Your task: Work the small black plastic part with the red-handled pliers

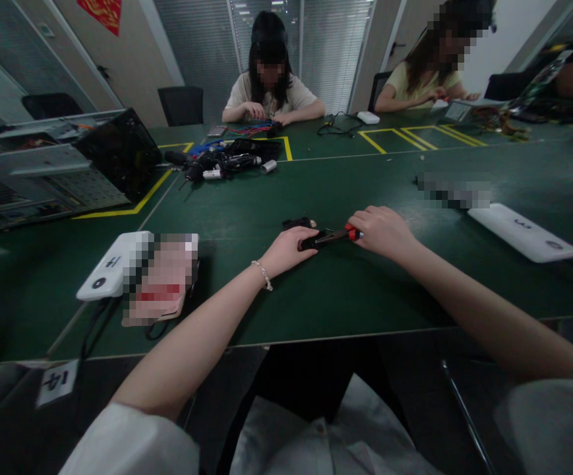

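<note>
My left hand is closed around a small black part lying on the green table just in front of me. My right hand grips the red-and-black handle of a screwdriver, whose shaft points left into that black part. Another small black piece lies right behind my left hand. A bead bracelet sits on my left wrist.
A white power bank with a cable lies to the left, another white one to the right. An open computer case stands far left. A pile of black cables and tools sits mid-table. Two people work across the table.
</note>
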`<state>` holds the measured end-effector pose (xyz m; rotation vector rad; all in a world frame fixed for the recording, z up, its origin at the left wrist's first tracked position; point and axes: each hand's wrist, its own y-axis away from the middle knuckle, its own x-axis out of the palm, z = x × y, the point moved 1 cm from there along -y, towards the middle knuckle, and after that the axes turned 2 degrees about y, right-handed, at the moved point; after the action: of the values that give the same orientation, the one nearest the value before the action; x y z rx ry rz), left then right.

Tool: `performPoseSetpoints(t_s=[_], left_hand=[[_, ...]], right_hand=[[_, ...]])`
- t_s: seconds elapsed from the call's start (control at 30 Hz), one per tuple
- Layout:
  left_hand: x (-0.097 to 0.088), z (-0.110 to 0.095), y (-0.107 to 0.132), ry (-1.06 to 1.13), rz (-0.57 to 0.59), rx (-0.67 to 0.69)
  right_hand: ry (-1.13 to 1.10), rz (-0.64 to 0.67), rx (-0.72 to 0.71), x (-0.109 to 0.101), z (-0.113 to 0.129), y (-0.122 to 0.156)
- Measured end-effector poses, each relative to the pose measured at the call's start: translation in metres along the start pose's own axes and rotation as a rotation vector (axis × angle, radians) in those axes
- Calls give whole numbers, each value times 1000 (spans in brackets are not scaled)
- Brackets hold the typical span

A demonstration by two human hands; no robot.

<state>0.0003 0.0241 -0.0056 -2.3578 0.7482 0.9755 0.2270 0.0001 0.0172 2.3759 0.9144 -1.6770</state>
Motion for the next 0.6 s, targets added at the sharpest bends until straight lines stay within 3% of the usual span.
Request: performPoseSetpoints(t_s=[0.6], left_hand=[[-3, -6, 1, -7, 14, -30]], right_hand=[[-92, 73, 36, 5, -1, -1]])
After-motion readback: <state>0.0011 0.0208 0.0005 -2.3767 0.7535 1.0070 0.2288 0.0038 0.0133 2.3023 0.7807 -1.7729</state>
